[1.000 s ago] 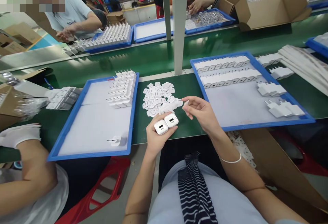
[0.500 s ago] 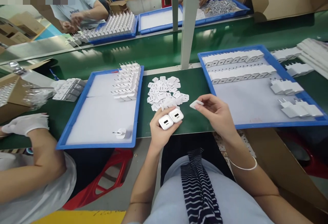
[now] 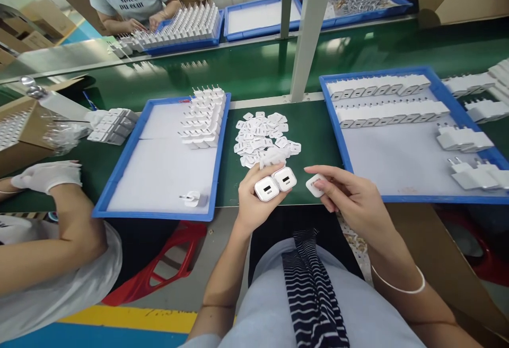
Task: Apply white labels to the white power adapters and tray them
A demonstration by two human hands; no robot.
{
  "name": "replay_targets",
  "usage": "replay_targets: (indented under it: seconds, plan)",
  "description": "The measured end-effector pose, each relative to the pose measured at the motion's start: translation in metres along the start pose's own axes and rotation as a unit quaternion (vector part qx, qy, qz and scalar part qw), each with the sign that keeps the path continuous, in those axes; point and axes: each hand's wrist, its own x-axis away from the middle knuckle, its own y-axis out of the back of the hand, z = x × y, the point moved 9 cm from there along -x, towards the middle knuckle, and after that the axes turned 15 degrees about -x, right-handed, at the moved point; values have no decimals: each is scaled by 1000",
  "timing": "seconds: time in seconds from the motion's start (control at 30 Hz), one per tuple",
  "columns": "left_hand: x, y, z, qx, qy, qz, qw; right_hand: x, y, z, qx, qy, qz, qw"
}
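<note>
Shifted since half a second back: right hand (image 3: 350,199) drawn in from beside the loose pile toward the body, now just right of the left hand (image 3: 254,202), small white piece (image 3: 315,184) carried with it.

Hard to make out: pieces in the loose white pile (image 3: 264,138) on the green counter (image 3: 314,141), too small and overlapped to count. Plug ends of the two white chargers (image 3: 276,183) hidden behind their own bodies and the left palm. Right blue tray (image 3: 334,120) cut off at the frame's right edge; left blue tray (image 3: 159,212) fully in view.

Counted: two chargers side by side in the left hand, port faces toward the camera; one small white piece in the right hand; one lone charger (image 3: 193,198) lying near the left tray's front edge; two long rows of chargers (image 3: 382,98) at the back of the right tray.

Left fingers (image 3: 254,174) curled round the pair of chargers, thumb along the near side, grip closed. Right fingers (image 3: 324,173) half open, piece pinched between thumb and fingertips, just beside the chargers but apart from them. A co-worker's gloved hand (image 3: 45,175) resting on the counter at far left.
</note>
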Motion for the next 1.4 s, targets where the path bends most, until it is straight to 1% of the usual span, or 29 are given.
replay_targets:
  seconds: [0.1, 0.2, 0.37, 0.5, 0.67, 0.73, 0.83, 0.97, 1.17, 1.4]
  plan:
    - [0, -1, -3, -4, -7, 0, 1000, -1, -3, 3, -71, -12, -12, 997]
    - [1, -2, -8, -7, -31, -2, 999, -7, -7, 7, -121, 8, -27, 992]
    - [1, -3, -16, -4, -79, -6, 997, -14, -21, 10, -191, 25, -7, 981]
    - [0, -3, -18, -6, -88, -9, 996, -15, -29, 9, -218, 22, -3, 976]
    - [-1, -4, -20, -4, -84, -12, 996, -17, -32, 8, -226, 7, -4, 974]
    - [-2, -5, -22, 4, -93, -8, 996, -17, -31, 7, -222, -3, -3, 975]
    - [-3, -7, -25, 14, -106, -3, 994, -17, -28, 8, -212, -1, -10, 977]
    - [-4, -7, -27, 10, -109, -3, 994, -16, -27, 11, -197, 20, -13, 980]
    - [-4, -7, -27, -1, -107, -9, 994, -11, -24, 18, -141, 90, -48, 985]
    - [-6, -6, -31, -14, -120, -16, 993, -10, -24, 17, -148, 93, -62, 983]
